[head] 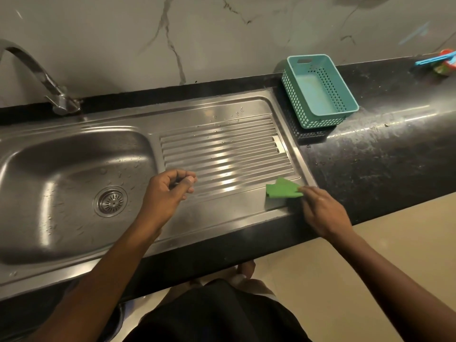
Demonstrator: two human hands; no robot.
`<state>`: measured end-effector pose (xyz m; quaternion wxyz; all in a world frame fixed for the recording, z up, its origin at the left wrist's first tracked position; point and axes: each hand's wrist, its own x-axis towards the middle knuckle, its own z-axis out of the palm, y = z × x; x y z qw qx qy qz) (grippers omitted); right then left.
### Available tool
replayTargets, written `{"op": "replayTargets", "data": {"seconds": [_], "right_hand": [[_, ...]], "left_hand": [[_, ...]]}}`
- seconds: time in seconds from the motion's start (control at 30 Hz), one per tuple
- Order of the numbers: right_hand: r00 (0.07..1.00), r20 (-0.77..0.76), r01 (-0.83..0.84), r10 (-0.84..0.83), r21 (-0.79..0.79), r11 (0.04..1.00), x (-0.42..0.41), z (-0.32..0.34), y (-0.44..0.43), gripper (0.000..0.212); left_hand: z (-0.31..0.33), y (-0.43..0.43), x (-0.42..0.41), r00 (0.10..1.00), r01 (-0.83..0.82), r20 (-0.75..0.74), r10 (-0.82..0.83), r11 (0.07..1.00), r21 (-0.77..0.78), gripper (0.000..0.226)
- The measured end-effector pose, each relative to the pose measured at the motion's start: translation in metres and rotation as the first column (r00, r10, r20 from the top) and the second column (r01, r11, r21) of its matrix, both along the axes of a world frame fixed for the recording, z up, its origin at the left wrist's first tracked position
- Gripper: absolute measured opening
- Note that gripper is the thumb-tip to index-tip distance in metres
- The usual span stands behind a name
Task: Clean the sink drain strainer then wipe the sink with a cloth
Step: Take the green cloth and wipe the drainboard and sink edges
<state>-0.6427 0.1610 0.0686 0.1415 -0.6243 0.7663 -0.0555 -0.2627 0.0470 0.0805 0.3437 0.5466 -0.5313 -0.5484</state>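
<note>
The steel sink (29, 245) takes up the left, with wet drops in its basin. Its round drain strainer (111, 201) sits in the drain hole. A green cloth (282, 189) lies on the ribbed draining board (222, 146), at its near right corner. My right hand (323, 212) pinches the cloth's right edge with its fingertips. My left hand (167, 193) hovers over the board's left end, fingers loosely curled, with nothing in it.
A curved tap (42, 77) stands behind the basin. A teal plastic basket (318, 91) sits on the black counter (385, 154) to the right of the board. Farther right lie blue and red items (439, 62). A marble wall backs the counter.
</note>
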Motion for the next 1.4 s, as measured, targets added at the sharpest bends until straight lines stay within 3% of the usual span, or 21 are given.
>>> {"op": "replayTargets", "data": {"seconds": [0.1,0.2,0.27,0.33,0.4,0.67,0.9,1.07,1.17,1.4], "right_hand": [[0.940,0.213,0.299,-0.266,-0.138,0.944,0.011,0.004,-0.017,0.036],[0.828,0.397,0.470,-0.396,-0.108,0.876,0.044,0.002,-0.042,0.041],[0.846,0.393,0.390,-0.361,0.005,0.921,0.081,-0.009,-0.055,0.044],[0.931,0.236,0.267,-0.280,0.085,0.960,0.124,-0.027,-0.059,0.049],[0.967,0.144,0.204,-0.212,0.064,0.977,0.157,-0.040,-0.059,0.055],[0.981,0.127,-0.163,0.148,0.111,0.980,0.273,-0.049,-0.081,0.071],[0.869,0.172,-0.486,0.464,0.120,0.866,0.312,-0.054,-0.083,0.067],[0.648,0.180,-0.758,0.740,0.057,0.650,0.237,-0.054,-0.079,0.061],[0.622,0.118,-0.783,0.774,0.090,0.616,0.181,-0.048,-0.079,0.060],[0.868,0.151,-0.490,0.473,0.108,0.865,0.081,-0.029,-0.057,0.054]], "left_hand": [[0.002,-0.002,0.005,1.000,-0.025,-0.010,0.025,1.000,-0.002,0.013],[0.003,-0.005,0.017,0.999,-0.053,0.004,0.053,0.999,-0.007,0.014],[0.004,-0.007,0.026,0.997,-0.075,0.010,0.075,0.997,-0.008,0.014],[0.005,-0.007,0.036,0.995,-0.094,0.022,0.094,0.995,-0.019,0.015],[0.004,-0.005,0.044,0.993,-0.117,0.026,0.117,0.993,-0.018,0.015],[-0.001,0.002,0.072,0.981,-0.188,0.054,0.187,0.982,0.011,0.014],[0.000,0.001,0.084,0.971,-0.228,0.077,0.226,0.974,0.011,0.011],[0.000,-0.004,0.072,0.980,-0.187,0.072,0.186,0.982,-0.001,0.014],[0.000,-0.009,0.066,0.984,-0.158,0.077,0.159,0.987,-0.010,0.014],[0.001,-0.013,0.069,0.988,-0.139,0.066,0.140,0.990,-0.018,0.013]]}}
